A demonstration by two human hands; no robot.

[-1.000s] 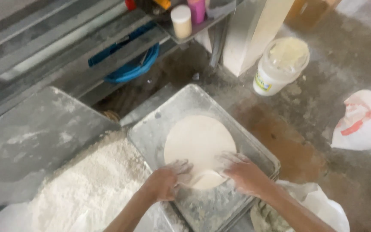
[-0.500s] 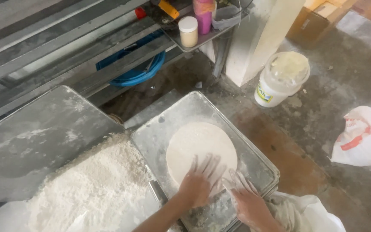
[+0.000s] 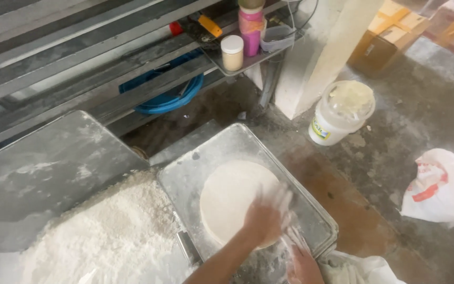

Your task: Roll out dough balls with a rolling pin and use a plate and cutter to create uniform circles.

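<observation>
We press our left hand (image 3: 265, 216), fingers spread flat, on the pale round flattened dough disc (image 3: 232, 202) | disc at centre of floured square metal tray (image 3: 185, 176) | our right hand (image 3: 301, 261), open and empty, near tray's right corner

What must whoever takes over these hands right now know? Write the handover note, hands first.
Left hand: open, flat on the dough disc, nothing in its grip.
Right hand: blurred by the disc's near right edge; open or shut cannot be told.
Things: the dough disc lies flat in the floured metal tray; the flour heap sits just left of the tray.
Done: the disc is flattened, round and in the tray.
Left: probably smoothing or dusting the disc's top; nothing is stacked on it yet.
</observation>
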